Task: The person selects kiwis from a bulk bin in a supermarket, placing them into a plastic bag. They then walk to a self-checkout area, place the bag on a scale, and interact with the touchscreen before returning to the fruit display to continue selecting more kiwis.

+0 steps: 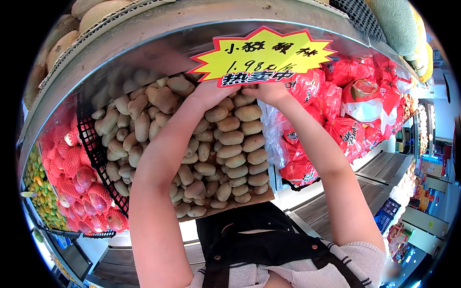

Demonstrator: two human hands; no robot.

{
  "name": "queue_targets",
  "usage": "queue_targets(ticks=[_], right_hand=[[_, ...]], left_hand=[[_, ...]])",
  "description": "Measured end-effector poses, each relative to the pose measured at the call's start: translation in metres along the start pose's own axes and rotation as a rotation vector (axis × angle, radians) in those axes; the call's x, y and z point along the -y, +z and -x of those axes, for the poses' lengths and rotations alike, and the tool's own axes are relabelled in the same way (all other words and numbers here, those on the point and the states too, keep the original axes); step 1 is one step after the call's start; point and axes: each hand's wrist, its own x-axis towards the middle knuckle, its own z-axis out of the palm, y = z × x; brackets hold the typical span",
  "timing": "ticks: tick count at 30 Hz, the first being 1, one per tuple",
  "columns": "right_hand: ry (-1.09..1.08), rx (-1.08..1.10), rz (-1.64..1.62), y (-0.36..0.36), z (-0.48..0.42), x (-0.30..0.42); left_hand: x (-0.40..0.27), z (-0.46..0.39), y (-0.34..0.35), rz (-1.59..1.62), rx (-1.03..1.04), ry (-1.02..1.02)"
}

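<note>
Brown kiwifruit (230, 138) fill a display bin, loose on the left and lined up in rows on the right. Both arms reach over them to the back of the pile. My left hand (216, 93) is at the back of the kiwifruit, its fingers hidden by a yellow starburst price sign (266, 54) with a red edge and handwriting. Close to its right, my right hand (268, 91) is also partly behind the sign's lower edge, its visible fingertips beside a kiwifruit. Whether either hand grips anything cannot be seen.
Fruit in pink foam nets (83, 176) lies left of a black plastic crate wall (95, 151). Red printed plastic bags (345, 135) are piled at the right. A curved metal ledge (151, 36) runs along the back, with melons (392, 25) above it. Clear plastic bags (273, 136) lie beside the kiwifruit.
</note>
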Motion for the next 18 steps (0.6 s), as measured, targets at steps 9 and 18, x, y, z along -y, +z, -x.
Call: queue_targets(ticks=[9,18], right_hand=[[0.277,-0.139,-1.028,-0.022,0.025,-0.004],[0.231,0.131,-1.504,-0.079,0.109,0.044]], left_hand=[[-0.025,0.002,-0.012,-0.159,0.082,-0.029],[0.013,-0.011,0.023,-0.258,-0.171,0.348]])
